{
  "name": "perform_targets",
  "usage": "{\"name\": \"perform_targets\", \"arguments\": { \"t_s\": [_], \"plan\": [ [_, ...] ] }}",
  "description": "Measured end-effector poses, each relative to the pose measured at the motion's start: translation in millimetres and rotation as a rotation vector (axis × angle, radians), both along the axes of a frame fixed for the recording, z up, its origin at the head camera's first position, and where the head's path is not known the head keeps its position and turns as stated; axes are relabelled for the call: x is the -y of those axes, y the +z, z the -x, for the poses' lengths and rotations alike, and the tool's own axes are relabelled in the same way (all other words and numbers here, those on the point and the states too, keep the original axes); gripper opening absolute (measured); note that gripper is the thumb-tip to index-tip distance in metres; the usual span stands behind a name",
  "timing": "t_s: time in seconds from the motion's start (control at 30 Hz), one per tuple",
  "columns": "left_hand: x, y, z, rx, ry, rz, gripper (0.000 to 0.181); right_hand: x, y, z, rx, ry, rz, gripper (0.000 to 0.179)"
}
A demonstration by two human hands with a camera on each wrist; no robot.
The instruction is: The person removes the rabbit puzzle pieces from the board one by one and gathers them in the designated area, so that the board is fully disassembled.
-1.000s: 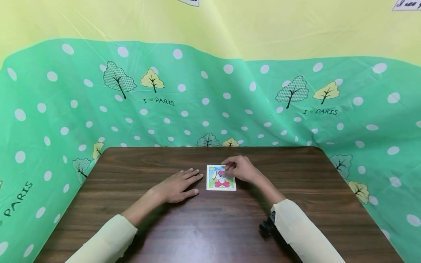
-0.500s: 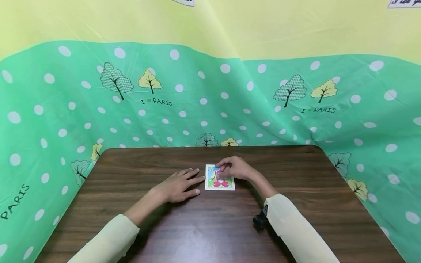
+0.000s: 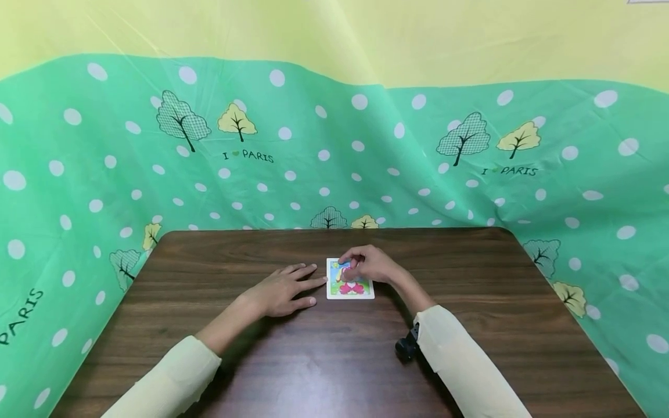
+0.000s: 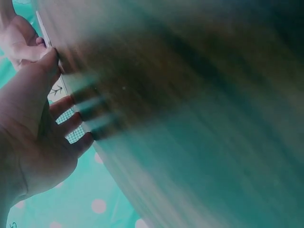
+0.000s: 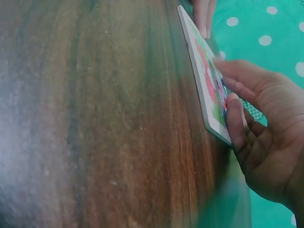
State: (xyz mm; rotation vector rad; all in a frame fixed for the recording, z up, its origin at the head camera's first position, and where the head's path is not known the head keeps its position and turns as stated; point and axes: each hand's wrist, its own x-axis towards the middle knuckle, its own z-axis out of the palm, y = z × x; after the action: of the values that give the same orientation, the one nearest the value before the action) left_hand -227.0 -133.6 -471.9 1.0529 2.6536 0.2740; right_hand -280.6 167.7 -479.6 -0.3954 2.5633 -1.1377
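A small square picture board (image 3: 351,293) with a white border lies flat on the table; a cartoon dog in pink shows on it. My left hand (image 3: 279,292) rests palm down to its left, fingers spread, index fingertip right at the board's left edge. Over the board's upper right part is my right hand (image 3: 373,264), thumb and index finger apart, their tips at the picture. In the right wrist view the right hand (image 5: 266,118) reaches the board's face (image 5: 209,80) with index finger and thumb, the other fingers loosely bent. Part of the picture is hidden beneath it.
The dark wooden table (image 3: 324,360) has rounded far corners. Behind and beside it hangs a green and yellow cloth (image 3: 292,151) with white dots and trees. A small black device (image 3: 406,347) sits under the right sleeve (image 3: 460,354).
My right hand has moved left from the board's right side to over the middle of its upper part. My left index fingertip has come up to the board's left edge.
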Motion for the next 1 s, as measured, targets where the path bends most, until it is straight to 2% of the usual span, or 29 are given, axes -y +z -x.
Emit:
{"name": "perform_targets", "arguments": {
  "t_s": [0.4, 0.57, 0.8, 1.0],
  "plan": [
    [0.8, 1.2, 1.1, 0.020, -0.007, -0.009, 0.059, 6, -1.5, -0.4, -0.027, -0.080, -0.013, 0.032],
    [1.0, -0.1, 1.2, 0.028, -0.008, -0.011, 0.060, 8, 0.0, 0.4, 0.003, -0.095, -0.027, 0.034],
    [2.2, -1.6, 1.0, 0.029, -0.004, -0.007, 0.060, 14, 3.7, 0.2, 0.070, -0.141, 0.032, 0.034],
    [1.9, -2.2, 0.2, 0.024, -0.007, -0.010, 0.059, 16, 5.0, -1.8, 0.061, -0.167, 0.027, 0.034]
  ]
}}
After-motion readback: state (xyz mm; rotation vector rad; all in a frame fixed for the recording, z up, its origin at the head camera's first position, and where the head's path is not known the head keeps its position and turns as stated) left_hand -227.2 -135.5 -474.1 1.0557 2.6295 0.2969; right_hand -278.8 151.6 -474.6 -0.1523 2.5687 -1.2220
